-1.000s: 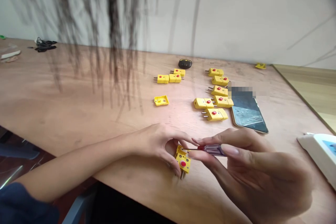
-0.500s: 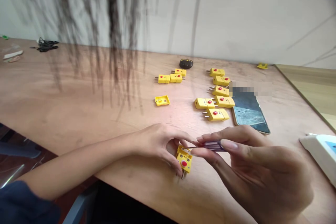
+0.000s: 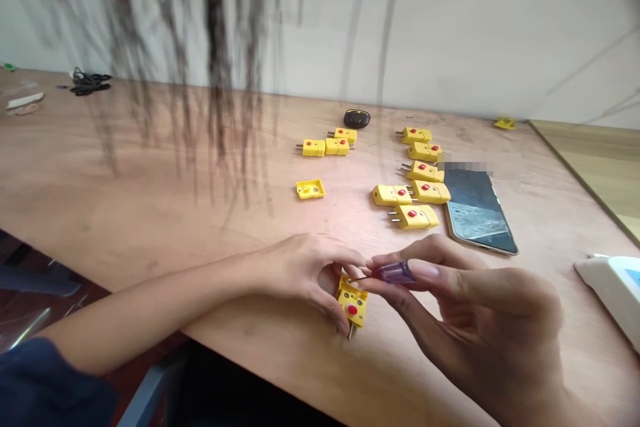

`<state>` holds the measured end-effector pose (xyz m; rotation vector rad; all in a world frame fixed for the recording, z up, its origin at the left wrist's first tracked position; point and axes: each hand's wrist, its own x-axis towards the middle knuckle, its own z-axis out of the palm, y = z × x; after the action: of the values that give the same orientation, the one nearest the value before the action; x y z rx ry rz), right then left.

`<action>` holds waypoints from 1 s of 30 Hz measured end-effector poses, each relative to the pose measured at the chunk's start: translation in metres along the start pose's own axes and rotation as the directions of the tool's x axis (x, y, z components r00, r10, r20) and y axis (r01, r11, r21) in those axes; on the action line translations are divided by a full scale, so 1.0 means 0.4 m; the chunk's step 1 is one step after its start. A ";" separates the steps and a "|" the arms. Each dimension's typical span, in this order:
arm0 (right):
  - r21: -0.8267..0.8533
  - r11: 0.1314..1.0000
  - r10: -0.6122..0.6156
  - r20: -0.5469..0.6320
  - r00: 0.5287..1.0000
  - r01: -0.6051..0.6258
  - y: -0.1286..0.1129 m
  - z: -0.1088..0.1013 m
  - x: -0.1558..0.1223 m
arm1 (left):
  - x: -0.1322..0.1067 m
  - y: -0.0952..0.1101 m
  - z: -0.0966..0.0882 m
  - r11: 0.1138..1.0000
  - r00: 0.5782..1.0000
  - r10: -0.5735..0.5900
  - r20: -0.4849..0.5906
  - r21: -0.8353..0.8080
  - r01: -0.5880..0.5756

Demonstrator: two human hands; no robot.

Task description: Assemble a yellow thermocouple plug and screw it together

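Note:
My left hand (image 3: 305, 273) grips a yellow thermocouple plug (image 3: 352, 303) at the table's front edge, its red dot facing up and its metal pins pointing toward me. My right hand (image 3: 465, 307) pinches a small screwdriver (image 3: 395, 272) with a clear purple handle and a thin shaft. The screwdriver's tip reaches the far end of the plug, where my fingers partly hide the contact point. Several similar yellow plugs (image 3: 425, 190) lie farther up the wooden table (image 3: 150, 167), and a yellow plug cover (image 3: 310, 189) lies apart from them.
A smartphone (image 3: 477, 210) lies right of the plugs, and a white device (image 3: 610, 297) sits at the right edge. A black oval object (image 3: 357, 119) and a tangle of black cord (image 3: 90, 81) lie near the wall. Strands of hair hang before the camera.
The screwdriver handle has shifted up and left and turned more end-on in my right hand. The plug stays in my left hand, and the whole scene has drifted slightly right.

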<state>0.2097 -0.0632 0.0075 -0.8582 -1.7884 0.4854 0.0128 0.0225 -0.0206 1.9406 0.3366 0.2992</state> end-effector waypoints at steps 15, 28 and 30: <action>-0.121 0.991 0.067 0.123 0.990 -0.052 -0.028 -0.043 0.007 | -0.004 0.013 0.000 0.998 0.999 -0.048 -0.013 0.034 0.049; -0.260 0.962 -0.005 0.285 0.958 0.083 -0.033 -0.058 -0.003 | -0.004 0.024 0.009 0.996 0.999 -0.002 -0.043 0.086 0.005; -0.250 0.965 0.002 0.311 0.950 0.080 -0.022 -0.069 -0.007 | -0.003 0.029 0.007 0.996 0.999 -0.026 -0.030 0.080 0.028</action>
<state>0.2328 -0.0734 0.0219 -0.9647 -2.1901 0.3782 0.0137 0.0154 -0.0111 2.0109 0.3988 0.3005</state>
